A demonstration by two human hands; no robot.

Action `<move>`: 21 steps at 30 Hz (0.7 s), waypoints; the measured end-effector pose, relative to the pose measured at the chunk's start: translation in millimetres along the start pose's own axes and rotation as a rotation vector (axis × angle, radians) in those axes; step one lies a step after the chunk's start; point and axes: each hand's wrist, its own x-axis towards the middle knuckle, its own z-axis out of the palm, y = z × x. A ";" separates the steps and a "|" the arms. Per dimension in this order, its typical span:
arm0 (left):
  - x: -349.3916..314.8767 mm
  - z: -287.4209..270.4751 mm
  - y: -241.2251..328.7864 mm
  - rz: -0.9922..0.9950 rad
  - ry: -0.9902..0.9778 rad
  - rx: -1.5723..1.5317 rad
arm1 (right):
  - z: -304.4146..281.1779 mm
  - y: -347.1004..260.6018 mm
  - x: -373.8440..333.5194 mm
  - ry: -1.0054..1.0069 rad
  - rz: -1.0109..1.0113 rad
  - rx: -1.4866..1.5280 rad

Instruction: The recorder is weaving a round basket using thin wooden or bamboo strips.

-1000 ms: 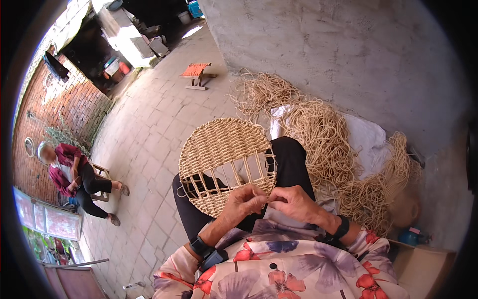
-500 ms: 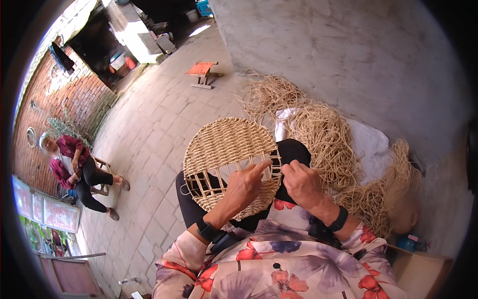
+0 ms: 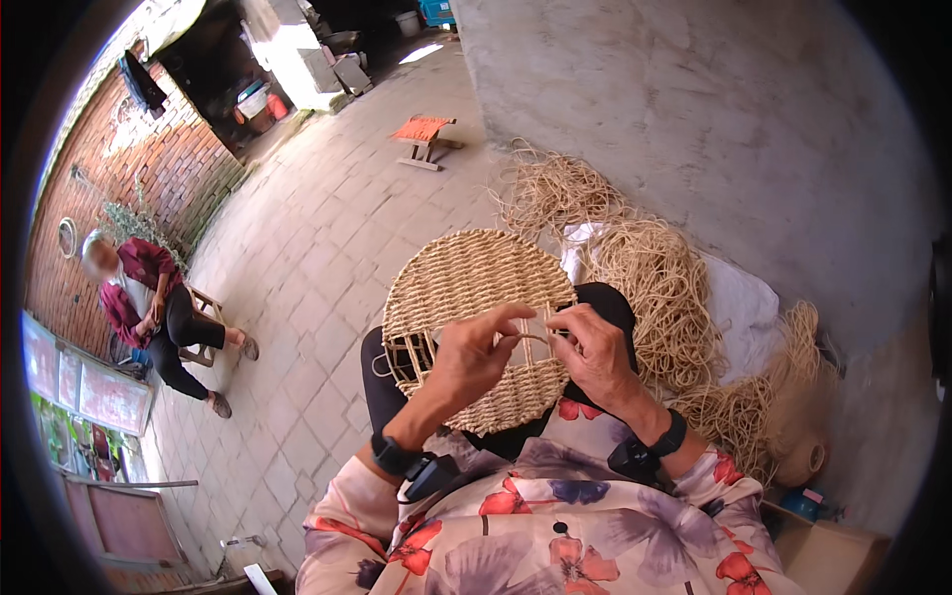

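Note:
A round woven straw mat (image 3: 476, 278) rests on my lap. Its far part is tightly woven, while a band across the middle shows open gaps between bare cords. Over that band, my left hand (image 3: 474, 349) has its fingers curled, with thumb and fingertips at a short length of straw cord (image 3: 534, 339). My right hand (image 3: 593, 355) pinches the same cord from the other side, near the mat's right rim. My fingers partly cover the gaps behind them.
Heaps of loose straw cord (image 3: 650, 288) lie on a white sheet (image 3: 744, 307) by the grey wall (image 3: 714, 129). Ahead stands a low stool with an orange seat (image 3: 422, 129). At left another person (image 3: 149, 297) sits on a wooden stool. A cardboard box (image 3: 828, 550) is at lower right.
My left hand has turned from a pointing finger on the mat to curled fingers at the cord. Both hands now meet around a visible cord length. The whole view has shifted slightly.

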 end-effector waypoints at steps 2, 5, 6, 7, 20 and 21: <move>-7.5 -17.7 4.9 -0.042 0.008 -0.099 | 7.5 -10.4 4.3 -0.245 0.283 0.585; -14.6 -27.9 0.0 -0.105 0.005 -0.284 | 14.5 -18.9 4.1 -0.275 0.303 0.761; -19.3 -27.1 -3.5 -0.090 0.024 -0.285 | 14.4 -18.4 2.4 -0.294 0.336 0.735; -24.7 -25.5 -7.6 -0.128 0.042 -0.151 | 14.8 -18.3 -0.2 -0.262 0.372 0.712; -27.8 2.5 -37.2 0.013 -0.112 0.372 | 38.7 -25.6 -1.3 -0.152 -0.174 -0.212; -25.4 4.4 -37.8 0.006 -0.156 0.412 | 43.0 -25.3 -0.7 -0.144 -0.159 -0.187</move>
